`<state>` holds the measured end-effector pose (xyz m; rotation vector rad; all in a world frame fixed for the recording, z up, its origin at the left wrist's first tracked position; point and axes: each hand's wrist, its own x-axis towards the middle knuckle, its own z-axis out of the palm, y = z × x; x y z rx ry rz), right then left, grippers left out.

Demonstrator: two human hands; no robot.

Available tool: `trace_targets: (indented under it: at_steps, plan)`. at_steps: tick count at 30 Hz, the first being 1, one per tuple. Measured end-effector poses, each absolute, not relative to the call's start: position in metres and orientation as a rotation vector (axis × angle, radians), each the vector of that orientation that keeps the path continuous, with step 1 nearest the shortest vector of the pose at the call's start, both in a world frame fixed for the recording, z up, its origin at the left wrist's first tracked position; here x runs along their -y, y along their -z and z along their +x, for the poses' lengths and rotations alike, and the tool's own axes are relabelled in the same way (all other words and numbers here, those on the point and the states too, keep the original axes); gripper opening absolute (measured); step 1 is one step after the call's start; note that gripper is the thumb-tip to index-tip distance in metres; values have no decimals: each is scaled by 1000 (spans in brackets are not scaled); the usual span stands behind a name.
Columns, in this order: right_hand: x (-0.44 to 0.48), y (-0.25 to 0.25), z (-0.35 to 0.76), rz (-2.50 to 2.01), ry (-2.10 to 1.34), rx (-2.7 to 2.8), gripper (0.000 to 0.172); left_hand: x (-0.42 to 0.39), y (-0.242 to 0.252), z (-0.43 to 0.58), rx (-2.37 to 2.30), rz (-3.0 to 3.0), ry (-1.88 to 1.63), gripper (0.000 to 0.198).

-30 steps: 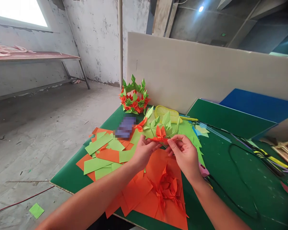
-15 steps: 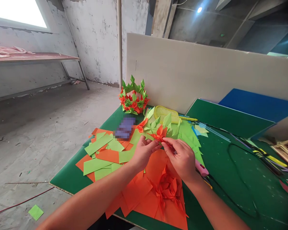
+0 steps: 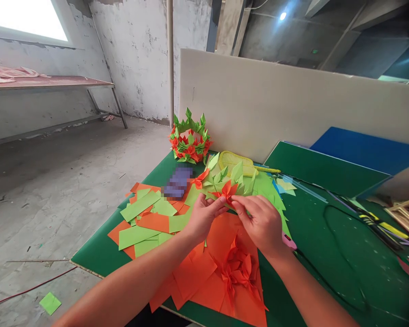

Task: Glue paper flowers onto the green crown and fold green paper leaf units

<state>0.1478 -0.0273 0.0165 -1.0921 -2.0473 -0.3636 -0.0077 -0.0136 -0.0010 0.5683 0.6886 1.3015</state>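
Both hands meet at an orange folded paper flower [image 3: 227, 190] near the middle of the table. My left hand [image 3: 206, 215] pinches its lower left side between thumb and fingers. On its right, my right hand [image 3: 261, 222] grips a petal or edge with thumb and forefinger. Just behind lie green folded paper pieces [image 3: 236, 172] and another orange paper flower [image 3: 200, 179]. Below the hands, several orange paper flowers [image 3: 238, 268] rest on orange paper sheets [image 3: 221, 231]. Part of a pink tool [image 3: 289, 241] with a black cord shows beside my right wrist.
A green-and-orange paper crown-like ring [image 3: 190, 138] stands at the table's back left corner. Loose green strips [image 3: 139, 205] lie left, near a blurred purple object [image 3: 177, 182]. A yellow fly swatter [image 3: 236, 162] is behind. Yellow-and-black pliers [image 3: 378, 225] and wooden sticks [image 3: 407, 209] lie right.
My right hand has turned slightly and its wrist has shifted right, covering more of the pink tool. Both hands keep hold of the orange flower.
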Motion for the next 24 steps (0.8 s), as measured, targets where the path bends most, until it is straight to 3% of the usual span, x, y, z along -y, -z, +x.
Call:
trace_targets:
  at_steps: [6,9,13,24]
  plan:
    - [14,-40,156,-1059,453,2205,26,15,5,-8,-667,653,-1288,47]
    - [9,-46,154,-1049,492,2245,21,16,3,-8,-634,678,-1276,38]
    - [6,-48,150,-1043,535,2272,14,16,1,-9,-596,691,-1267,41]
    - [0,-49,149,-1018,549,2413,17,13,3,-11,-645,693,-1221,34]
